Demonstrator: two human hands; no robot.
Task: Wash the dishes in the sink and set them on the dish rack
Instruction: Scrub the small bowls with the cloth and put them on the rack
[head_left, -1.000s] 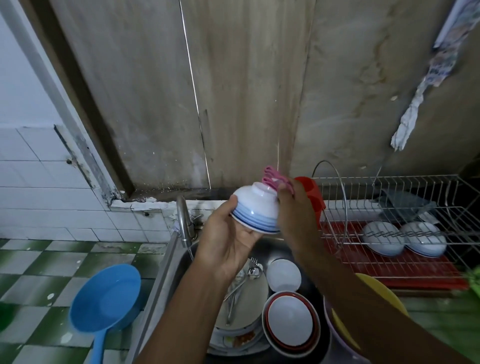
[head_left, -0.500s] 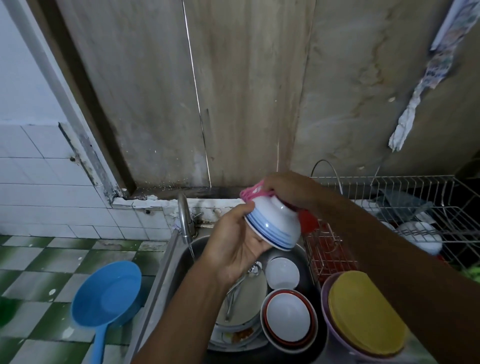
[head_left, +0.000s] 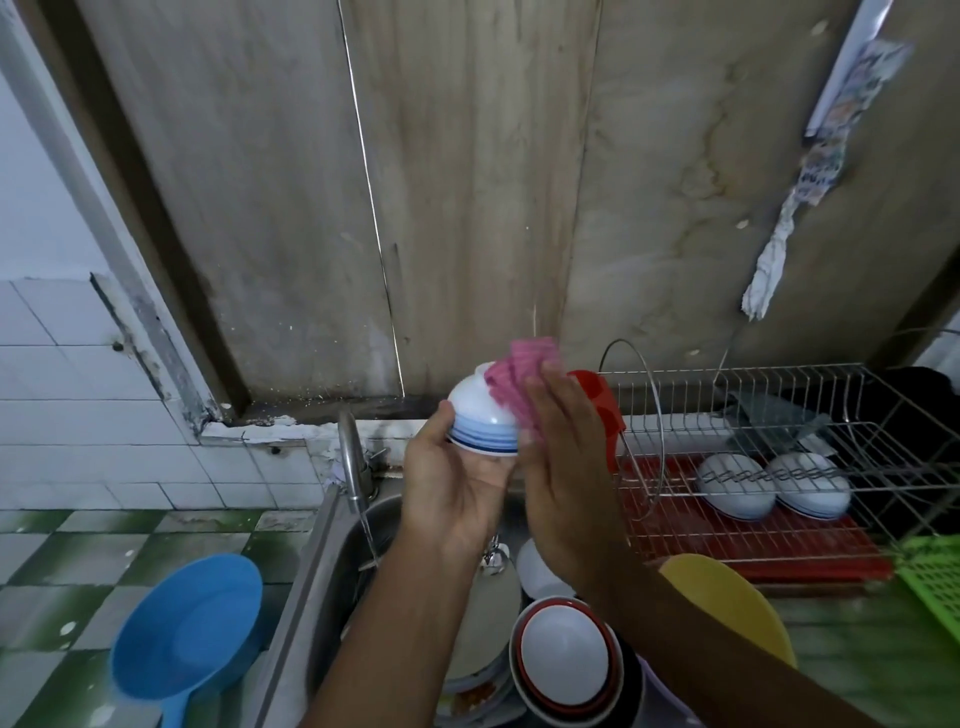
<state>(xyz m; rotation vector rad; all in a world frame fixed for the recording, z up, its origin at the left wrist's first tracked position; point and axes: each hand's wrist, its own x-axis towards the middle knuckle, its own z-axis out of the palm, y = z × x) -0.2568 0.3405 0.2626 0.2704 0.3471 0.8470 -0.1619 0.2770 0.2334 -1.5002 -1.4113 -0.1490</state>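
Right now, over the sink (head_left: 311, 561) where the tap (head_left: 353, 457) trickles, I'm mid-scrub: my left hand (head_left: 452, 499) grips the upturned blue-banded bowl (head_left: 480, 415) by its rim, while my right hand (head_left: 563, 467), held flat, presses the pink cloth (head_left: 524, 384) against its side. Next, I judge, comes a rinse under that water, then a steady carry right to the dish rack (head_left: 779, 395), beside the two bowls (head_left: 735, 486) there.

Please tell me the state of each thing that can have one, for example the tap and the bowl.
blue-striped bowl: upside down, gripped by the left hand.
pink cloth: pressed on the bowl by the right hand, fingers straight.
tap: running.
dish rack: holds two bowls.
sink: holds more dishes.
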